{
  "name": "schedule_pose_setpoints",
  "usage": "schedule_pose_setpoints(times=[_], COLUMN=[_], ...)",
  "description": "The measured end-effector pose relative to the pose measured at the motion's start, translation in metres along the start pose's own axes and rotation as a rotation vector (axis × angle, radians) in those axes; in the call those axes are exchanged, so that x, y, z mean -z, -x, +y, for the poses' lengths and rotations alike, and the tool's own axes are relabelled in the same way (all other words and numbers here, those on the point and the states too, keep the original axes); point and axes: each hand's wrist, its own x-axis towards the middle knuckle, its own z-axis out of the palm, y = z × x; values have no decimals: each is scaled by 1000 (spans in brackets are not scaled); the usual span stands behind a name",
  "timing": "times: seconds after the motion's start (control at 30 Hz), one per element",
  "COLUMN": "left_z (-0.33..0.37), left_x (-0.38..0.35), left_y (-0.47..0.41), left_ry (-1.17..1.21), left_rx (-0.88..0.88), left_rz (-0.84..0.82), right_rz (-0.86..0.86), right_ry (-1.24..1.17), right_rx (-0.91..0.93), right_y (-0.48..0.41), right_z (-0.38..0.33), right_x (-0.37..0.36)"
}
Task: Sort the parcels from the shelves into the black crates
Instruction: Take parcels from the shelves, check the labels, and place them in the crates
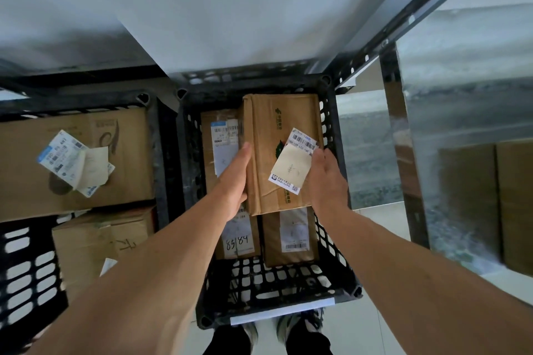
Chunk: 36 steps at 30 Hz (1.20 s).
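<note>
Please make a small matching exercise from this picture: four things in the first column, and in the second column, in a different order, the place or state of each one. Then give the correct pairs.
Things:
1. cardboard parcel with green print
2. parcel marked 8584
3. large box with peeling label
4. left hand

Places or states:
A. in the left crate
B. held between both hands
C. low in the middle crate, near side
D. pressed on the held parcel's left side

Pairs: 1-B, 2-C, 3-A, 4-D. The right hand holds the other side.

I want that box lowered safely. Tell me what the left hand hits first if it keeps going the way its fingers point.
Probably the labelled parcel lying beside the held box; the left hand points at it, though depth is unclear.
</note>
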Motion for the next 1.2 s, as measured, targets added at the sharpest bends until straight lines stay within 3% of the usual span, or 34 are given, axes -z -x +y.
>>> schedule_pose_setpoints(times=[0.3, 0.47, 0.63, 0.83, 1.2], left_z=[9, 21, 65, 93, 87], left_x=[4, 20, 22, 29, 17], left_y=[35, 61, 139, 245, 505], left_ry=[-128, -420, -897, -1294, -1437], left_rx=[-114, -201, -400, -431, -681], left_rz=[-37, -98, 136, 340, 711], right_rz=[-96, -158, -133, -87, 79], right_ry=[-50, 120, 321, 761, 965], right_rx=[-35, 18, 162, 382, 769], right_y=[21, 64, 117, 206, 421], right_z=[-12, -40, -88, -142, -193], right_x=[11, 17, 28, 61, 164])
